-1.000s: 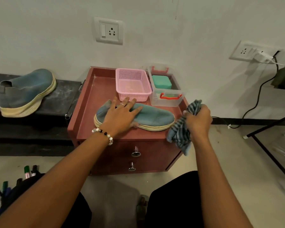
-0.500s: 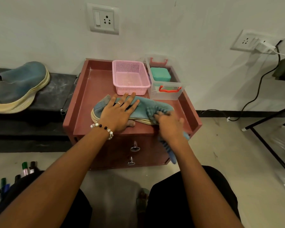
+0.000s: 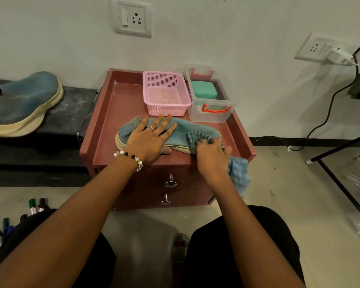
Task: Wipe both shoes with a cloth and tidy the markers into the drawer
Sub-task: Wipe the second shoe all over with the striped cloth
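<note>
Shoe [image 3: 195, 132] is being steadied by the flat, spread left hand [image 3: 150, 140]; right hand [image 3: 212, 154], gripping the cloth [image 3: 238, 175], should be rubbing firmly toe-to-heel.

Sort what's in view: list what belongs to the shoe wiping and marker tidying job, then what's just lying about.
For the job: shoe on cabinet, cloth, second shoe, markers, drawers.
Lying about: pink basket, clear box, wall sockets.
</note>
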`<move>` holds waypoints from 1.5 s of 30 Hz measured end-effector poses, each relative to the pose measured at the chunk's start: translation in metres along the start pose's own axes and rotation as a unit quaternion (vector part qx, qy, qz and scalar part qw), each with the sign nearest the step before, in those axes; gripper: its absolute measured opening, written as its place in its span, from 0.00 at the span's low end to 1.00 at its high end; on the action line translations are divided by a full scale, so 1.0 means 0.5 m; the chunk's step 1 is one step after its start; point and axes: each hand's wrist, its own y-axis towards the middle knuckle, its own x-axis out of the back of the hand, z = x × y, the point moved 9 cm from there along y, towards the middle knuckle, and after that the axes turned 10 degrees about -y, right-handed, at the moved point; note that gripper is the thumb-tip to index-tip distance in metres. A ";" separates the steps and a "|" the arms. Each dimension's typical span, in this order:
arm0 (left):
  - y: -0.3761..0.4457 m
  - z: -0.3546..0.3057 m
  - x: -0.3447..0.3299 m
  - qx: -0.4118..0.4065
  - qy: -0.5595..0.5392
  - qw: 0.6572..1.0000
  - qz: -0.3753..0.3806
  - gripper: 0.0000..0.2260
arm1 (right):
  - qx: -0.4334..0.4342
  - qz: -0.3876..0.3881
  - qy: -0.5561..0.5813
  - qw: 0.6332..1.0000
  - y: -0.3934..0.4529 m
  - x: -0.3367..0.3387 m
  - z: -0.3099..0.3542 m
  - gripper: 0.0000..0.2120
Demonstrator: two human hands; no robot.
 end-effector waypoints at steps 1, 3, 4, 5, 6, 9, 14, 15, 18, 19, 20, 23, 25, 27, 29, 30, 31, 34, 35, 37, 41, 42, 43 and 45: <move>0.000 0.001 0.001 0.000 -0.002 1.000 0.001 0.33 | -0.010 -0.003 -0.026 1.000 -0.002 0.000 0.004 0.17; -0.001 0.000 -0.001 0.001 -0.003 1.000 0.005 0.32 | -0.029 0.011 -0.056 0.998 -0.007 -0.007 0.018 0.18; -0.001 0.000 -0.002 0.004 -0.003 1.000 0.007 0.32 | -0.036 0.018 -0.064 0.997 -0.007 -0.009 0.024 0.18; -0.001 -0.001 -0.003 0.007 -0.005 1.000 0.008 0.32 | -0.040 0.025 -0.064 0.997 -0.008 -0.010 0.030 0.18; 0.000 -0.002 -0.004 0.008 -0.008 1.000 0.008 0.32 | -0.036 0.031 -0.052 0.997 -0.008 -0.010 0.037 0.18; 0.002 -0.003 -0.005 0.013 -0.008 1.000 0.006 0.33 | 0.024 0.042 0.087 0.995 0.001 -0.004 0.076 0.17; 0.001 -0.002 -0.005 0.011 -0.011 1.000 0.016 0.33 | 0.061 0.047 0.174 0.982 0.002 0.000 0.071 0.23; 0.001 -0.002 -0.005 0.008 -0.012 1.000 0.017 0.33 | 0.050 0.035 0.119 0.991 -0.001 -0.001 0.054 0.20; 0.001 0.000 -0.006 0.001 -0.006 1.000 0.019 0.32 | -0.004 0.008 -0.036 0.999 -0.008 0.000 0.015 0.17; 0.001 0.000 -0.006 0.000 -0.005 1.000 0.021 0.32 | -0.015 0.011 -0.059 0.998 -0.009 -0.005 0.013 0.17; 0.001 0.000 -0.007 0.000 -0.006 1.000 0.023 0.32 | -0.028 0.017 -0.069 0.997 -0.013 -0.007 0.011 0.17; 0.001 0.000 -0.007 0.003 -0.004 1.000 0.024 0.32 | -0.058 0.041 -0.067 0.995 -0.007 -0.019 0.010 0.18; 0.001 -0.002 -0.009 0.006 -0.008 1.000 0.029 0.32 | -0.065 0.054 -0.047 0.995 -0.014 -0.024 0.022 0.20; 0.004 0.000 -0.011 0.014 -0.010 0.999 0.028 0.32 | -0.029 0.049 -0.006 0.998 -0.020 -0.018 0.060 0.22; 0.004 0.000 -0.010 0.017 -0.014 0.999 0.028 0.32 | 0.016 0.037 0.034 0.999 -0.025 -0.010 0.095 0.22; 0.003 -0.002 -0.010 0.017 -0.013 0.999 0.029 0.32 | 0.022 0.037 0.047 0.998 -0.025 -0.010 0.097 0.21; 0.003 -0.002 -0.010 0.016 -0.013 0.999 0.030 0.32 | 0.018 0.037 0.051 0.998 -0.022 -0.011 0.090 0.21; 0.002 0.000 -0.010 0.007 -0.016 0.999 0.026 0.32 | -0.029 0.036 0.016 0.999 -0.010 -0.020 0.046 0.21; 0.003 0.001 -0.010 0.004 -0.017 0.999 0.026 0.32 | -0.051 0.038 0.007 0.998 -0.004 -0.021 0.030 0.22; 0.002 0.001 -0.013 0.005 -0.018 0.999 0.030 0.31 | -0.082 0.043 -0.003 0.996 0.007 -0.023 0.009 0.22; 0.002 0.001 -0.012 0.009 -0.026 0.999 0.037 0.31 | -0.110 0.050 0.003 0.993 0.020 -0.033 0.007 0.23; 0.002 0.000 -0.012 0.010 -0.027 0.999 0.036 0.31 | -0.117 0.054 0.008 0.992 0.016 -0.036 0.011 0.23; 0.002 0.000 -0.012 0.012 -0.029 0.999 0.033 0.31 | -0.110 0.059 0.014 0.992 0.013 -0.039 0.022 0.24; 0.003 0.001 -0.012 0.017 -0.027 0.999 0.030 0.31 | -0.053 0.055 0.025 0.997 0.011 -0.033 0.058 0.21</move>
